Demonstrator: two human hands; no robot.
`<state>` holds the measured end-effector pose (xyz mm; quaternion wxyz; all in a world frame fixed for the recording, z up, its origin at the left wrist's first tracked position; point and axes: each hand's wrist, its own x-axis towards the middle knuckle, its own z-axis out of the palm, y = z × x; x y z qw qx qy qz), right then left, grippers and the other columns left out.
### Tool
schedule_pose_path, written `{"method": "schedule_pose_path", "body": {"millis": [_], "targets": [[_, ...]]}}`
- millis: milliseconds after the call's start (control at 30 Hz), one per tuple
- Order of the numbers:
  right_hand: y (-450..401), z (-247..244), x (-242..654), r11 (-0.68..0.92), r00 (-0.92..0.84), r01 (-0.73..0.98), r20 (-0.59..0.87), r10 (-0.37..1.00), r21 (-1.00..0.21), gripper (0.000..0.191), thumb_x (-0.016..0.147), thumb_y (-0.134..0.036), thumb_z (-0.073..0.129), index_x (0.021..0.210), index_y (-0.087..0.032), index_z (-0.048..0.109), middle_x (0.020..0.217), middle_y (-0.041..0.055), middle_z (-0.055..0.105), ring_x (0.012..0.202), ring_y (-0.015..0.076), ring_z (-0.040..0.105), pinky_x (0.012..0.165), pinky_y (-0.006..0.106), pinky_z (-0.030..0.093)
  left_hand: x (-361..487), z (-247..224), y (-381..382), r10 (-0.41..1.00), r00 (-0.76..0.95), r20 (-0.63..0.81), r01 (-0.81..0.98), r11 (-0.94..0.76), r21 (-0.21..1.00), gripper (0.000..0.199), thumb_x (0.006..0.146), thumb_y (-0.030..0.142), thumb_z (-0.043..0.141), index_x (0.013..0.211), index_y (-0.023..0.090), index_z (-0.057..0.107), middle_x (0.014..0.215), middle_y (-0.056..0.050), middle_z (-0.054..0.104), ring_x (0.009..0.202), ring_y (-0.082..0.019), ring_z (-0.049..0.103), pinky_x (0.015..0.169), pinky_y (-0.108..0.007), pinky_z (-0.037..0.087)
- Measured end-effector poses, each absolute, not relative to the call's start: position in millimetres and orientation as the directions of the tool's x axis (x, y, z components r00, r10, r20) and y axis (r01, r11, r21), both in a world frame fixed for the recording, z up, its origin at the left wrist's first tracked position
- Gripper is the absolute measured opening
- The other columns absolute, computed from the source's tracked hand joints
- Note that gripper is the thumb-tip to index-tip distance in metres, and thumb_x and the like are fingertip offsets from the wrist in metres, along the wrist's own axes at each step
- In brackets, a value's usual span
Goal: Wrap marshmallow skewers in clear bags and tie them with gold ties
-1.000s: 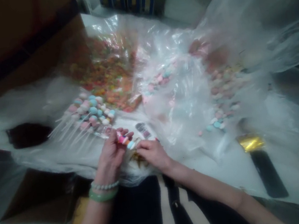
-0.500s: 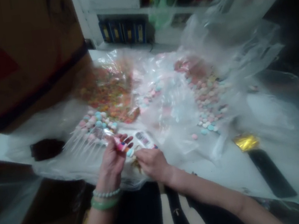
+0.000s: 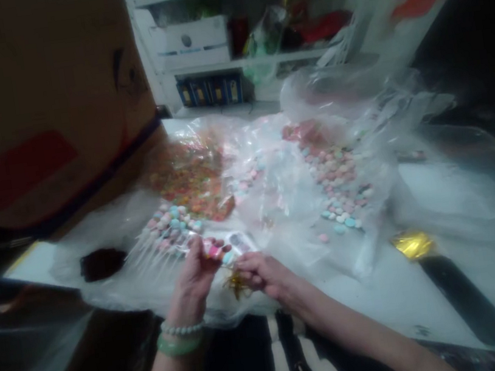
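Observation:
My left hand [image 3: 192, 282], wearing a pearl-like bracelet and a green bangle, is shut on a wrapped pastel lollipop [image 3: 214, 250] with pink and blue candies. Its clear wrapper and stick are partly hidden by my fingers. My right hand [image 3: 262, 272] pinches a gold twist tie [image 3: 236, 283] close to the lollipop's head. Just beyond my hands lies a bundle of pastel lollipops [image 3: 170, 227] with white sticks pointing left. Both hands rest over clear plastic sheeting [image 3: 106, 294].
Loose orange candies [image 3: 186, 178] and pastel candies [image 3: 335, 185] lie in clear plastic. A large cardboard box [image 3: 33, 105] stands at left. To the right are gold foil [image 3: 414, 245] and a black rectangular object [image 3: 466, 302]. White shelves [image 3: 235, 64] stand behind.
The view has tilted upward, showing more of the shelves. My right hand has shifted slightly right, and the gold twist tie now shows clearly between its fingers.

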<state>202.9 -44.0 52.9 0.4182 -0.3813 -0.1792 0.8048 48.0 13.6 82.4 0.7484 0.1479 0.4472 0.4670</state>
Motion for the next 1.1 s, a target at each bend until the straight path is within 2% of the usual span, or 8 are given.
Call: {"method": "schedule_pose_path", "body": {"millis": [167, 467, 667, 833, 967, 1100], "targets": [[-39.2, 50.3, 215.8, -0.662, -0.485, -0.506, -0.452, 0.749, -0.554, 0.022, 0.064, -0.021, 0.074, 0.072, -0.017, 0.054, 0.048, -0.0108, 0.042, 0.039, 0.0013, 0.017, 0.043, 0.019, 0.004, 46.2, 77.0, 17.1, 0.812, 0.112, -0.573, -0.526, 0.538, 0.659, 0.028, 0.094, 0.035, 0.061, 0.077, 0.013, 0.064, 0.073, -0.009, 0.071, 0.068, -0.022, 0.072, 0.067, -0.036, 0.061], [-34.3, 45.0, 216.4, -0.675, -0.453, -0.485, -0.501, 0.738, -0.556, 0.022, 0.063, -0.020, 0.072, 0.070, -0.018, 0.051, 0.047, -0.0106, 0.042, 0.037, 0.0011, 0.018, 0.042, 0.020, 0.002, 47.9, 73.5, 20.2, 0.806, 0.069, -0.588, -0.443, 0.553, 0.706, 0.031, 0.100, 0.030, 0.048, 0.080, 0.012, 0.063, 0.078, -0.012, 0.073, 0.067, -0.022, 0.072, 0.065, -0.035, 0.060], [-31.2, 38.9, 223.1, -0.695, -0.441, -0.487, -0.537, 0.719, -0.529, 0.022, 0.068, -0.017, 0.071, 0.071, -0.019, 0.049, 0.047, -0.0110, 0.042, 0.038, 0.0009, 0.018, 0.043, 0.019, 0.003, 38.6, 67.5, 23.2, 0.792, 0.125, -0.597, -0.346, 0.599, 0.722, 0.026, 0.093, 0.034, 0.062, 0.082, 0.011, 0.067, 0.075, -0.010, 0.072, 0.060, -0.019, 0.069, 0.058, -0.031, 0.057], [-27.3, 33.2, 227.6, -0.729, -0.488, -0.446, -0.542, 0.684, -0.519, 0.022, 0.067, -0.016, 0.071, 0.073, -0.018, 0.050, 0.046, -0.0114, 0.042, 0.036, 0.0002, 0.019, 0.041, 0.018, 0.003, 26.4, 60.0, 27.8, 0.787, 0.065, -0.613, -0.222, 0.611, 0.760, 0.025, 0.089, 0.037, 0.068, 0.083, 0.012, 0.066, 0.074, -0.007, 0.071, 0.059, -0.018, 0.067, 0.057, -0.029, 0.056], [-25.7, 30.7, 227.5, -0.751, -0.554, -0.394, -0.515, 0.655, -0.530, 0.022, 0.066, -0.018, 0.071, 0.068, -0.017, 0.049, 0.045, -0.0107, 0.042, 0.036, -0.0003, 0.018, 0.039, 0.018, 0.003, 14.4, 49.7, 31.1, 0.784, 0.086, -0.615, -0.146, 0.620, 0.771, 0.033, 0.080, 0.044, 0.077, 0.085, 0.012, 0.067, 0.078, -0.008, 0.072, 0.065, -0.019, 0.069, 0.059, -0.029, 0.056], [-24.9, 29.6, 227.8, -0.759, -0.556, -0.383, -0.525, 0.644, -0.526, 0.021, 0.068, -0.016, 0.070, 0.070, -0.017, 0.050, 0.046, -0.0100, 0.043, 0.037, 0.0001, 0.020, 0.038, 0.017, 0.005, 4.3, 39.5, 31.8, 0.780, 0.113, -0.615, -0.092, 0.625, 0.775, 0.044, 0.078, 0.052, 0.077, 0.089, 0.009, 0.071, 0.083, -0.014, 0.074, 0.071, -0.024, 0.072, 0.060, -0.029, 0.056]]}}
